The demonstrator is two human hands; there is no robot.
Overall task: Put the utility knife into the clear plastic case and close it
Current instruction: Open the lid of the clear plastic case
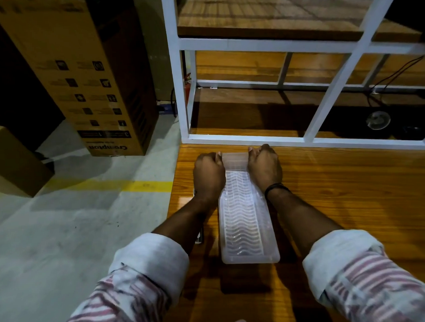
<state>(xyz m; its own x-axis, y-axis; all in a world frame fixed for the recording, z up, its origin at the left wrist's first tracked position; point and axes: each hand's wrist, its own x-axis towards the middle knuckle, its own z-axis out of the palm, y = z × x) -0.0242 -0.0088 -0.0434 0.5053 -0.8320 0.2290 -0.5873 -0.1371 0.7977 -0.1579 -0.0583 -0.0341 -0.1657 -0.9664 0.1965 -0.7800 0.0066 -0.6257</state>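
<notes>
Clear plastic case (247, 222) flat on tabletop (352, 192); left hand (209, 175), right hand (264, 167) curled, fingers pinching far end, probably pressing it shut.

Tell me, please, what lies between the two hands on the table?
In the head view, the far end of the clear plastic case lies between the left hand and the right hand; both hands grip it there.
</notes>
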